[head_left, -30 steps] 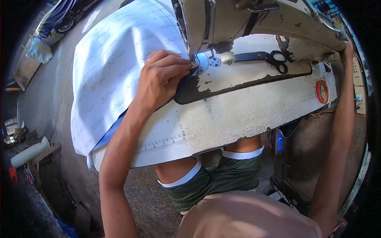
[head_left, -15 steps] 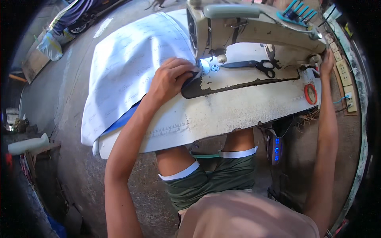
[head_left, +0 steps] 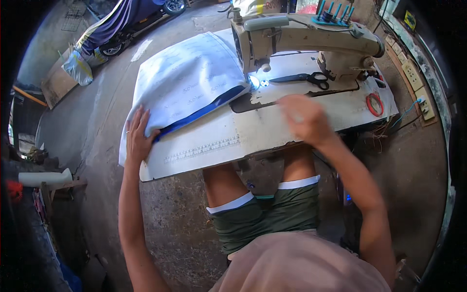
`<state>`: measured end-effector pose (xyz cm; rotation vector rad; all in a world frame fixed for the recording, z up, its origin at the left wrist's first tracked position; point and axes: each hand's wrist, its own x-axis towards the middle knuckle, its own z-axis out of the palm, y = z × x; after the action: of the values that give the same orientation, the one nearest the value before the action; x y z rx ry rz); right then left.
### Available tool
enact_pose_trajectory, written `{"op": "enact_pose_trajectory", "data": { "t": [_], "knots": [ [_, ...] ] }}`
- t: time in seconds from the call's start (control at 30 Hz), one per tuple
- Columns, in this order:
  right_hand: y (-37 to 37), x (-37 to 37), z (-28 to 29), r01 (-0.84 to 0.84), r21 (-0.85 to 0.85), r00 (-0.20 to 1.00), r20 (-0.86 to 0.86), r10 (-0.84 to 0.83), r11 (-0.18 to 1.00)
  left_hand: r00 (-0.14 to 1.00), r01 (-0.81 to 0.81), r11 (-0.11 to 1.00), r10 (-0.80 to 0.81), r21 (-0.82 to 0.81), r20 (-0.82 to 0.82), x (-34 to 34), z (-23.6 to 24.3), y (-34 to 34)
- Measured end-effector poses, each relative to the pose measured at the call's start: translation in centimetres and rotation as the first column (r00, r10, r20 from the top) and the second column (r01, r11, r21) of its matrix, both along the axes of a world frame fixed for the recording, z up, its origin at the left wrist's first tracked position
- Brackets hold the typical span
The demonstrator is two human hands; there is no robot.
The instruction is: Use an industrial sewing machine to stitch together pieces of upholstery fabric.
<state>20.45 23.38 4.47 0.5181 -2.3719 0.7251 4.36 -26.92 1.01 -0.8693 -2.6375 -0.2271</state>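
A: What's changed in the last 0.5 seconds?

B: Both hands have shifted. The left hand (head_left: 139, 136) was up by the sewing machine (head_left: 301, 39) head; now it's at the left end of the white printed cloth (head_left: 187, 78). The right hand (head_left: 309, 119) has come off the handwheel (head_left: 380, 47) and is over the front half of the table (head_left: 272, 127).

A: Gripping anything?

B: The left lies with its fingers spread on the cloth, thumb at the blue edge (head_left: 204, 111) — whether it pinches the layers, I can't tell. The right looks curled but is blurred, so I can't say if it's clenched or holding something small.

A: And the cloth?

B: It covers the table's left part and hangs past the left edge. Its right corner reaches the lit plate (head_left: 254, 83) beneath the machine head.

A: Meaning what for the work?

B: A break in sewing, I'd judge: neither hand is at the wheel or guiding cloth by the needle area. The left seems to be tending the cloth's outer end instead. The black scissors (head_left: 304, 79) lie untouched — toward the table's back edge, right of the plate.
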Motion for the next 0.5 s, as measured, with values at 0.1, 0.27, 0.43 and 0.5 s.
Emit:
{"op": "enact_pose_trajectory", "data": {
  "t": [0.1,0.27,0.43,0.5],
  "knots": [
    [-5.8,-4.1,-2.8,-0.143,0.117,0.985,-0.082,0.153,0.983,0.988,-0.125,0.992,0.122,0.02,0.091,-2.0,-0.4,-1.0],
    [-11.0,-9.9,-3.2,0.049,0.298,0.978,-0.206,0.014,0.953,0.974,0.048,0.998,-0.035,0.05,-0.226,-4.6,7.7,-1.3],
    [-7.4,-9.1,-3.7,0.088,0.313,0.994,0.029,-0.102,0.946,0.998,0.069,0.986,-0.068,-0.149,0.014,9.4,19.9,8.2],
    [-7.7,-8.0,-3.9,0.066,0.31,0.997,0.014,-0.074,0.949,0.995,-0.038,0.755,0.088,-0.655,0.043,18.9,22.0,11.1]
  ]
}}
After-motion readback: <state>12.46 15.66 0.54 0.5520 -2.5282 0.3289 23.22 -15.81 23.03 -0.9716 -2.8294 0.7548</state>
